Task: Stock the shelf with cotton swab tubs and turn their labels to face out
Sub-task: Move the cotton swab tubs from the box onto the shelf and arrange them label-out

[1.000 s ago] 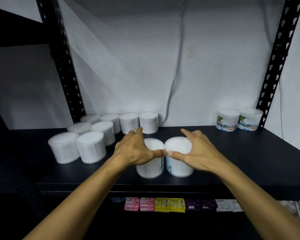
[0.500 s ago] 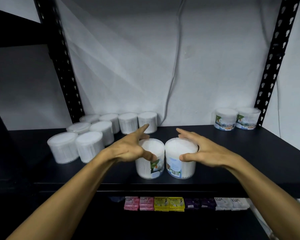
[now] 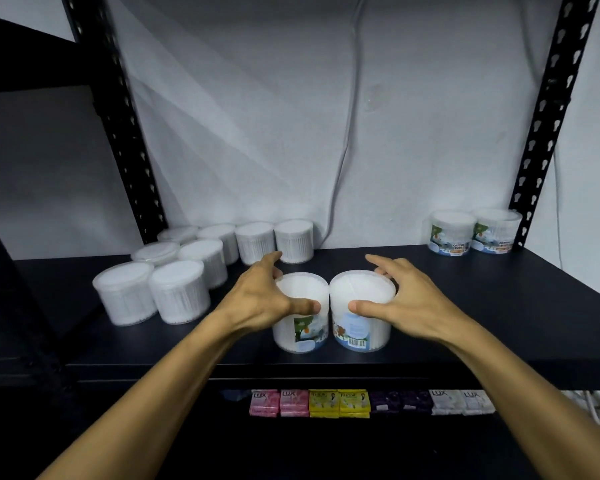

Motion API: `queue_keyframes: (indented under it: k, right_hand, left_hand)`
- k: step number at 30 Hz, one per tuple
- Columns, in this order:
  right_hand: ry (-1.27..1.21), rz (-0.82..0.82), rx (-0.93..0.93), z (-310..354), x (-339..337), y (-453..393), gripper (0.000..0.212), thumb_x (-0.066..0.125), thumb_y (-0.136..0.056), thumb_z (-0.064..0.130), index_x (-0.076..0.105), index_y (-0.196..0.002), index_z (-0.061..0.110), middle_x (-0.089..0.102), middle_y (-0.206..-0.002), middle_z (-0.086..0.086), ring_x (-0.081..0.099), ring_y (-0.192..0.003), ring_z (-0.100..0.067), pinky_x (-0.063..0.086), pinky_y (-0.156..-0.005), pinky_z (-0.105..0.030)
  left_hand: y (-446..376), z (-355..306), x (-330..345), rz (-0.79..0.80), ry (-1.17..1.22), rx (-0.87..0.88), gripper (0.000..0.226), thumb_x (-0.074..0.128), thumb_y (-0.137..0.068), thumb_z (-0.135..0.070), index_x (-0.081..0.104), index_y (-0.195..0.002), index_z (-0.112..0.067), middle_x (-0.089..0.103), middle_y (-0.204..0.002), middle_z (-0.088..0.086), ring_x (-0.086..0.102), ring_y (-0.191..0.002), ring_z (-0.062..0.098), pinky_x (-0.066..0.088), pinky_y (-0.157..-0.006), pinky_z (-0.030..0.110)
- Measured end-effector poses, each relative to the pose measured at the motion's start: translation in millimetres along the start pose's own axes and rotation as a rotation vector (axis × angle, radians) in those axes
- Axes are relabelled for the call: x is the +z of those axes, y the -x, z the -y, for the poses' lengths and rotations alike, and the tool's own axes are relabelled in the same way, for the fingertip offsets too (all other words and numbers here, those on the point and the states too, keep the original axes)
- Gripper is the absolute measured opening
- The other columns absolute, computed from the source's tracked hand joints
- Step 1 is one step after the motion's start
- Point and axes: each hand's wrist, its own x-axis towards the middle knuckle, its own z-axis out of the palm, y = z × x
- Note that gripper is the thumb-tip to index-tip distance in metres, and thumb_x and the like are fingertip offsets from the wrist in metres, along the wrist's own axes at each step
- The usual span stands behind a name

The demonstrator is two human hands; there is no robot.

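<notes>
Two cotton swab tubs stand side by side near the front edge of the black shelf [image 3: 499, 323]. My left hand [image 3: 260, 296] grips the left tub [image 3: 303, 320] round its lid, thumb in front and fingers behind. My right hand [image 3: 406, 299] grips the right tub [image 3: 361, 317] the same way. The left tub's label shows partly, at its right side. The right tub shows a barcode and part of its picture label.
Several tubs [image 3: 184, 271] with plain white sides stand in rows at the back left. Two tubs [image 3: 475, 232] with labels facing out stand at the back right by a black upright [image 3: 541, 133]. Soap packs [image 3: 368, 403] line the shelf below.
Both tubs have turned under my hands: their labels, hidden a second ago, now show at the front. My thumbs have shifted along the lids.
</notes>
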Motion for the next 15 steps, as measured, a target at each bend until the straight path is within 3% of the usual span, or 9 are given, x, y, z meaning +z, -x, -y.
queue_keyframes:
  k: [5, 10, 12, 15]
  right_hand:
    - [-0.107, 0.107, -0.036, -11, -4, -5, 0.080, 0.075, -0.067, 0.047, 0.037, -0.138, 0.045, 0.045, -0.131, 0.013, 0.038, -0.128, -0.011, 0.032, -0.111, -0.040]
    - [-0.170, 0.217, -0.058, -12, -8, -5, 0.075, 0.070, -0.081, 0.032, 0.029, -0.141, 0.049, 0.034, -0.144, 0.017, 0.029, -0.135, -0.007, 0.025, -0.111, -0.029]
    - [-0.187, 0.198, -0.063, -11, -7, -2, 0.077, 0.070, -0.081, 0.035, 0.026, -0.143, 0.049, 0.026, -0.149, 0.019, 0.024, -0.137, -0.002, 0.022, -0.110, -0.026]
    - [-0.146, 0.036, -0.050, -9, -2, 7, 0.080, 0.070, -0.076, 0.049, 0.029, -0.144, 0.042, 0.027, -0.144, 0.019, 0.028, -0.132, -0.001, 0.027, -0.108, -0.026]
  left_hand:
    - [-7, 9, -4, 0.116, 0.164, -0.004, 0.123, 0.090, -0.050, -0.039, 0.026, -0.152, -0.020, 0.052, -0.136, -0.008, 0.053, -0.120, 0.013, 0.041, -0.105, 0.032]
    - [-6, 15, -4, 0.172, 0.312, 0.012, 0.124, 0.087, -0.050, -0.032, 0.020, -0.154, -0.027, 0.046, -0.146, -0.007, 0.048, -0.126, 0.011, 0.039, -0.105, 0.029]
    - [-2, 15, -2, 0.131, 0.315, 0.030, 0.125, 0.092, -0.053, -0.041, 0.020, -0.154, -0.031, 0.042, -0.147, -0.009, 0.046, -0.124, 0.010, 0.038, -0.099, 0.027]
    - [6, 14, 4, -0.019, 0.228, 0.025, 0.123, 0.085, -0.048, -0.066, 0.027, -0.150, -0.031, 0.043, -0.146, -0.004, 0.047, -0.125, 0.013, 0.040, -0.097, 0.027]
